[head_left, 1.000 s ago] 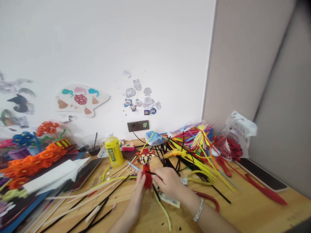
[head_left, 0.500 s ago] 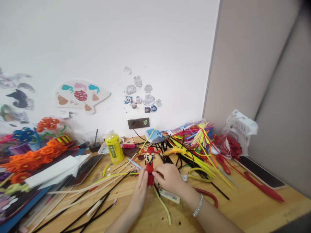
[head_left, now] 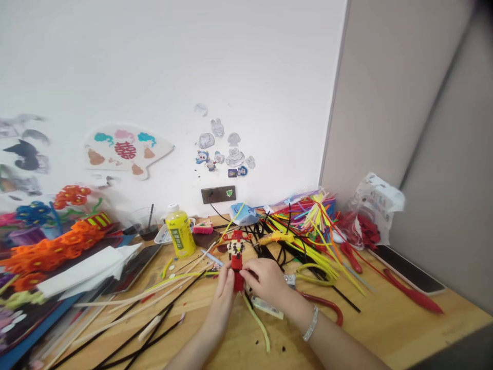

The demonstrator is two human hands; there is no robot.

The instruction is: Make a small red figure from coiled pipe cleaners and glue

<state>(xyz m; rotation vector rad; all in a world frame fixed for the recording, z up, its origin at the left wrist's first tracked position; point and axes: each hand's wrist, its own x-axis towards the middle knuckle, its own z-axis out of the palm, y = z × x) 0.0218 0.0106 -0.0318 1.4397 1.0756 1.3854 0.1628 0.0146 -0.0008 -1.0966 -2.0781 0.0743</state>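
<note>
A small red figurine (head_left: 236, 262) with a red winged hat, a pale face with black marks and a dark band at its waist stands upright between my hands. My left hand (head_left: 222, 289) is closed around its left side, fingers pointing up along the body. The thumb and fingertips of my right hand (head_left: 265, 278) pinch at the right side of its waist; whether a small piece sits between them is hidden. Below the figurine a pale yellow-green fuzzy stem (head_left: 259, 325) lies on the table, beside a partly covered labelled packet (head_left: 268, 308).
Black and cream fuzzy stems (head_left: 154, 313) spread to the left. A yellow bottle (head_left: 181, 232) stands behind them. Bundled coloured stems (head_left: 316, 216), red-handled pliers (head_left: 418, 293) and a phone (head_left: 408, 270) are on the right. Orange fuzzy flowers (head_left: 57, 246) lie far left.
The view has shifted slightly. My hands keep their places on the figurine, with the right fingertips a little higher at its waist.
</note>
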